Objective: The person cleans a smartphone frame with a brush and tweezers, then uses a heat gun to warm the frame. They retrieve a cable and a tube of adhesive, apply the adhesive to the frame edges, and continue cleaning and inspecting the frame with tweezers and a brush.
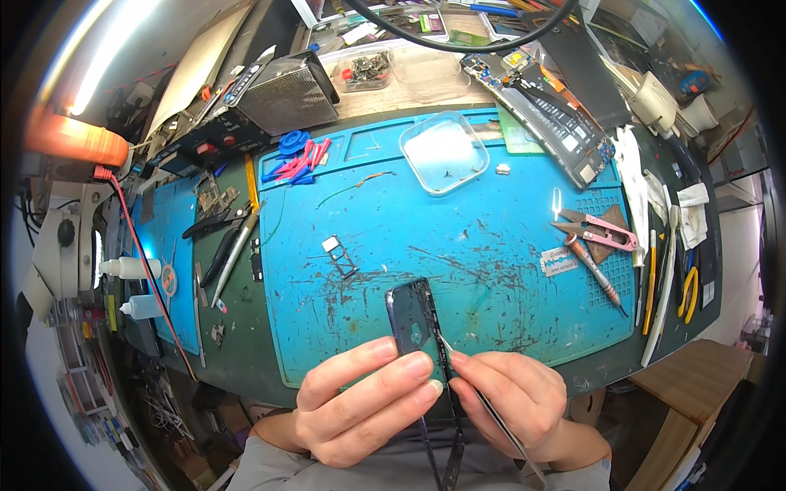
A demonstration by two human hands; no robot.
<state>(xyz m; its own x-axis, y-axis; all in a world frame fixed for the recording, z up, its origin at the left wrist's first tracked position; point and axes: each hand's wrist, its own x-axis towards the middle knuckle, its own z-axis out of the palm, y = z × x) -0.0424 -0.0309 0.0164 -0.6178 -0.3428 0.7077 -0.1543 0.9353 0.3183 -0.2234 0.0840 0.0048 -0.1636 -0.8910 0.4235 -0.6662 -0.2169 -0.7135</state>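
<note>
At the front centre of the blue mat, my left hand (356,409) has its fingers closed on a dark phone housing (409,315), tilted up, with a narrow black edge along its right side. My right hand (512,393) pinches slim metal tweezers (512,442), their tip against that right edge. The housing's lower part is partly hidden by my fingers. Left of the housing lie a small SIM tray (342,262) and a little silver piece (330,244) on the mat.
The blue mat (319,204) holds a plastic container (442,151), pink snips (606,229), a screwdriver (594,274) and coloured clips (303,168). An opened device (540,114) sits back right. An orange tool (78,139), bottles (139,307) and pliers (217,262) stand or lie at left.
</note>
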